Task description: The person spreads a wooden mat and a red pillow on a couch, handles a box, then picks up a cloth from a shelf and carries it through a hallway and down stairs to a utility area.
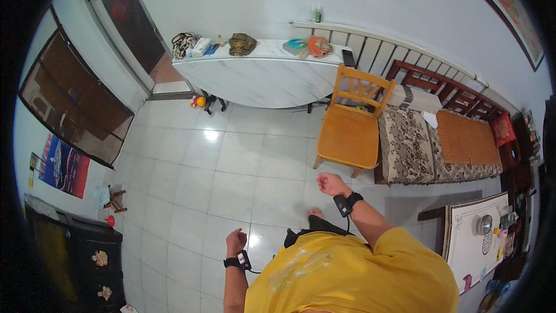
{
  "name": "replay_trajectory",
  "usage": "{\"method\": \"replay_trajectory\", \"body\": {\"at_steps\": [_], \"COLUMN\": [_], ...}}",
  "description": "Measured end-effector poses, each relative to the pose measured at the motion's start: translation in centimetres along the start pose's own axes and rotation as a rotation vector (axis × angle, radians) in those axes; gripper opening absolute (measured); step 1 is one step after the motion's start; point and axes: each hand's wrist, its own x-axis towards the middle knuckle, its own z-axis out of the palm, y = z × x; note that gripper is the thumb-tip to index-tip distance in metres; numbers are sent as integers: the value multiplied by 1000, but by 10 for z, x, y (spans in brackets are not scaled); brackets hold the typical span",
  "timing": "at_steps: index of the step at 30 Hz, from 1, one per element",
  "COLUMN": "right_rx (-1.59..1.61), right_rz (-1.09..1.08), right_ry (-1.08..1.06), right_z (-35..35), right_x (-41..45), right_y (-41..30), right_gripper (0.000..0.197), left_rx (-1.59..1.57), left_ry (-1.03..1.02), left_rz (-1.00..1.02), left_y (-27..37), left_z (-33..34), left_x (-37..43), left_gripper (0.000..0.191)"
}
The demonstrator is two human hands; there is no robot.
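My left hand (236, 241) hangs over the tiled floor at the lower middle, its fingers loosely curled and nothing visible in it. My right hand (332, 184) is held out near the front legs of a yellow wooden chair (347, 134), apart from it, also loosely curled with no object showing. Each wrist carries a black strap with a small cabled device. Beyond the chair, against the wall, stands a drop-leaf table (260, 80) with a white marble-patterned top.
On the table lie a brown cap-like item (242, 44), a tissue pack (201, 47), an orange bundle (318, 47) and a phone (348, 58). A cushioned wooden sofa (408, 148) and a low table (467, 243) stand right. A small wooden stool (116, 198) sits left, near a black cabinet (87, 265).
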Motion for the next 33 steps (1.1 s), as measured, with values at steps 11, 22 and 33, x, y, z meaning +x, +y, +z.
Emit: {"method": "replay_trajectory", "body": {"at_steps": [11,22,33], "right_rx": [-63,-123,-142], "right_rz": [123,140,-70], "right_ry": [-35,28,201], "right_z": [132,246,312], "right_x": [170,303,313], "right_y": [-38,-75,-131], "right_gripper": [11,13,11], "left_rx": [-344,-361,-703], "left_ry": [129,122,-109], "left_rz": [-297,-318,-655], "left_y": [19,198,187], "left_z": [-71,-126,-161], "left_x": [64,241,417], "left_gripper": [29,29,32]}}
